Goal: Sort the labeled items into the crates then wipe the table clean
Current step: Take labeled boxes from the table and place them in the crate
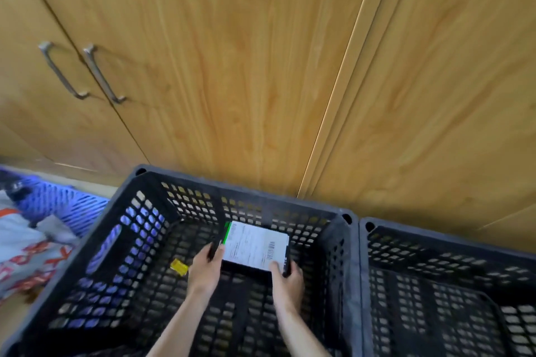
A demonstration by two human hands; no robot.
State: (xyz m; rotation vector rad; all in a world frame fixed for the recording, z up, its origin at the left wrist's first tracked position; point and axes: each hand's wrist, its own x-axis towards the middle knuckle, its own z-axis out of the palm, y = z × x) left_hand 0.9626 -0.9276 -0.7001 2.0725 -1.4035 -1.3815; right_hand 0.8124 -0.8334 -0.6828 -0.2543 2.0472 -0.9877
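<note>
Reaching into the black crate [237, 191], the left hand [204, 268] and right hand [287, 277] gripped a flat black parcel [256, 248] by its opposite side edges, fingers curled round them, low near the crate's far wall. With its white label [246, 238] facing up, it looked light, fairly stiff and perhaps slick, so those two edges seemed the surest hold. A second crate [435, 239] stood against the first.
</note>
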